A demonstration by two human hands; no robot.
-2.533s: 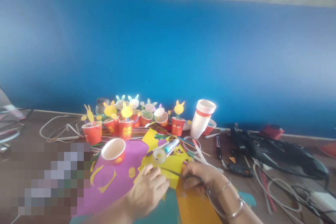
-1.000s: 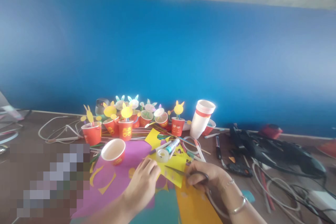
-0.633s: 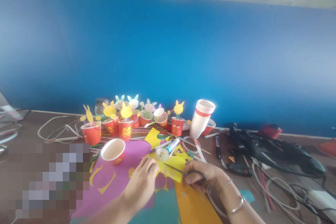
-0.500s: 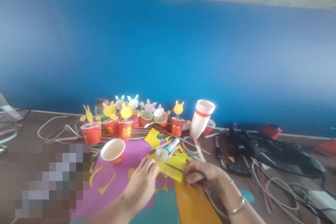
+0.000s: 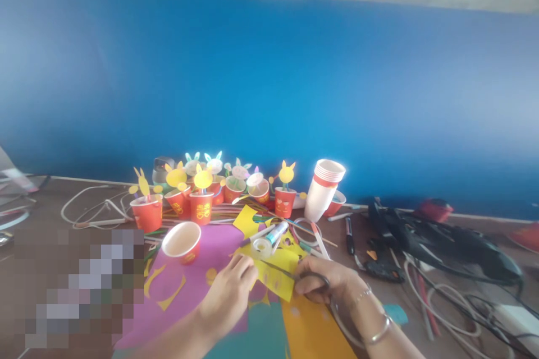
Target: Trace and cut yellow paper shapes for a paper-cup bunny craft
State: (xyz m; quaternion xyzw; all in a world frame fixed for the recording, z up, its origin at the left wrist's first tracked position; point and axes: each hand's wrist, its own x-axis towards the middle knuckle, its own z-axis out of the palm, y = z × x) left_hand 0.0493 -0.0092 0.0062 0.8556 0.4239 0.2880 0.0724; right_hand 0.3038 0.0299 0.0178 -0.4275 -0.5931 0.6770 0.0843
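Observation:
My right hand (image 5: 322, 280) grips a pair of dark-handled scissors (image 5: 280, 271), whose blades lie across a sheet of yellow paper (image 5: 275, 281). The left edge of that sheet is pinched in my left hand (image 5: 236, 283), its fingers closed. Below both hands lie sheets of purple paper (image 5: 181, 297), teal paper (image 5: 263, 334) and orange paper (image 5: 314, 331). A red paper cup (image 5: 183, 242) stands open-topped on the purple sheet, left of my left hand. Just beyond the blades are a roll of clear tape (image 5: 261, 246) and a glue stick (image 5: 277, 231).
Red cups with paper rabbit figures (image 5: 202, 202) line the back by the blue wall (image 5: 269, 84). A tilted stack of white cups (image 5: 322, 190) stands right of them. Further right lie a marker (image 5: 349, 235), a black bag (image 5: 450, 252) and cables (image 5: 455, 314).
The yellow paper has tilted slightly, its lower right corner now lower. Both hands stay nearly in place, with the scissors still across the sheet.

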